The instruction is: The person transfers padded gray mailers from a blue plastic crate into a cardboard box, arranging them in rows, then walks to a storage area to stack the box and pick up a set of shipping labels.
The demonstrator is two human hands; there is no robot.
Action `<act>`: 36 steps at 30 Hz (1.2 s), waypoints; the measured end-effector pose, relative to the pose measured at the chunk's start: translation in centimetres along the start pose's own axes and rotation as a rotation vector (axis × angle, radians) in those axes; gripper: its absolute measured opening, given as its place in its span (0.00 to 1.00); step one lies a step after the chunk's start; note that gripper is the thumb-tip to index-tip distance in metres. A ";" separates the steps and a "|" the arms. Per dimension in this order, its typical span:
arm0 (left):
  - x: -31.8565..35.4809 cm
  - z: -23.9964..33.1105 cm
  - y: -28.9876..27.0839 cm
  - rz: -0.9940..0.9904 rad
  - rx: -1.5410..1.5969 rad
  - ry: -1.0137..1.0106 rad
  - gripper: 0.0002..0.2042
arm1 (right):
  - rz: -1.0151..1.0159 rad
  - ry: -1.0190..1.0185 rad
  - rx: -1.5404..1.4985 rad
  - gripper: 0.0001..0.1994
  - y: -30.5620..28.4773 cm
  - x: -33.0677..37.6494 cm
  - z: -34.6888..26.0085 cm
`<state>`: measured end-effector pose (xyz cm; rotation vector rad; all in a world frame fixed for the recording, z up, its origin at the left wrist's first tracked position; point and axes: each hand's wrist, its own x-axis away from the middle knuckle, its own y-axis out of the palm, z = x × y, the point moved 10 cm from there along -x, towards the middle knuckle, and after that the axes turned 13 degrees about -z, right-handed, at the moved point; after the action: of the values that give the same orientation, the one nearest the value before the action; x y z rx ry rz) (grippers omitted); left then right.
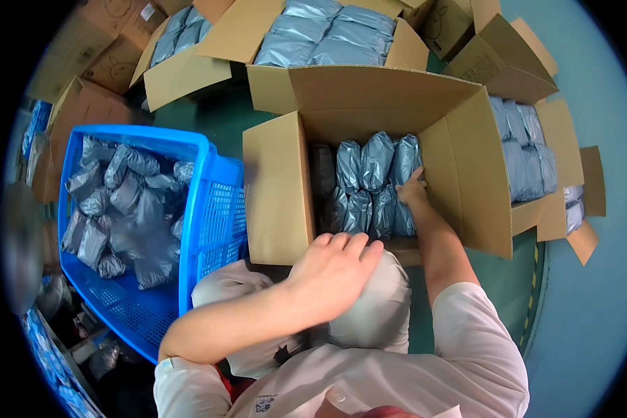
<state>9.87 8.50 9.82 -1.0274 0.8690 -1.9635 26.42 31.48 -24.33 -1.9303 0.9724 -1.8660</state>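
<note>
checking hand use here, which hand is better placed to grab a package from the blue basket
Probably the left hand: it looks empty, over the leg, and lies nearer the blue basket; the right hand is down in the open carton, at a grey package.

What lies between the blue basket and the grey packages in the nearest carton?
In the head view, the outward-folded left flap of the carton lies between the blue basket and those grey packages.
</note>
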 end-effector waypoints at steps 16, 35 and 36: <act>3.5 -4.2 4.2 -0.070 0.173 -0.131 0.24 | 0.218 -0.243 0.285 0.48 1.8 5.4 -10.9; 4.3 -5.2 2.8 -0.015 0.316 0.055 0.22 | -0.128 -0.605 0.666 0.30 3.8 18.5 -17.1; 3.7 -6.4 2.6 -0.039 0.360 0.036 0.22 | -0.088 -0.697 0.549 0.31 2.9 20.8 -17.9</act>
<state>3.59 5.58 6.18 -0.8044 0.4903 -2.0801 7.10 20.50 -7.92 -2.0259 0.1417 -1.1517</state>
